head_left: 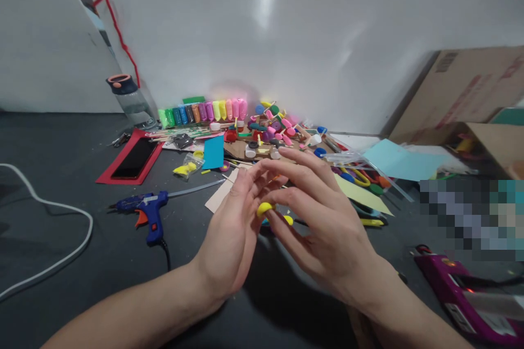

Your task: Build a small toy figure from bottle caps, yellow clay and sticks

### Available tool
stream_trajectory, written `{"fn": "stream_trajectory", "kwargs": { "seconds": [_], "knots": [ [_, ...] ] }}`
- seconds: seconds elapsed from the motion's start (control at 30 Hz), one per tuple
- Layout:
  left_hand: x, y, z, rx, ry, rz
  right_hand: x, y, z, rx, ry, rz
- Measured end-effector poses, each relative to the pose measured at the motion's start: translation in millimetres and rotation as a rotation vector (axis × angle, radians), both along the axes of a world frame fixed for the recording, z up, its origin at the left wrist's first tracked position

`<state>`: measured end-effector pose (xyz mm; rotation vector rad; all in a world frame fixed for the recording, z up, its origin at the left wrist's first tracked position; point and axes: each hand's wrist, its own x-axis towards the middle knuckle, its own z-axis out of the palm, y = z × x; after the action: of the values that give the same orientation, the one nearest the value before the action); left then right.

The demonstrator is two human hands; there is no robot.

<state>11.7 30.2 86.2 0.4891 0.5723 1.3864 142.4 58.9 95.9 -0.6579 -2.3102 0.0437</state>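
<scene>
My left hand (233, 229) and my right hand (323, 218) meet palm to palm above the dark table (82, 283), fingers stretched. Between the palms sits a small lump of yellow clay (265, 208), pressed from both sides. A second bit of yellow (288, 220) shows just below my right fingers. A row of coloured clay sticks (204, 111) lies against the white back wall, with a heap of small coloured clay pieces (274, 128) beside it.
A blue glue gun (143, 208) lies left of my hands, its cord running toward me. A phone in a red case (133, 157), a water bottle (129, 99), coloured paper sheets (393, 161), a cardboard box (470, 98) and a purple tool (462, 289) surround the work area.
</scene>
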Motion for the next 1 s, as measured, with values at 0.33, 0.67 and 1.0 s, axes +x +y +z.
{"fn": "stream_trajectory", "kwargs": {
  "seconds": [0.33,0.67,1.0],
  "knots": [
    [-8,-3,-9.3,0.252,0.496,0.12,5,4,1.6,-0.059,0.098,-0.098],
    [-27,8,-6.8,0.776,1.317,0.369,16,3,8.9,-0.019,0.049,-0.197],
    [-25,6,-11.7,0.631,1.171,0.391,16,-4,13.5,-0.149,0.025,-0.184]
  ]
}}
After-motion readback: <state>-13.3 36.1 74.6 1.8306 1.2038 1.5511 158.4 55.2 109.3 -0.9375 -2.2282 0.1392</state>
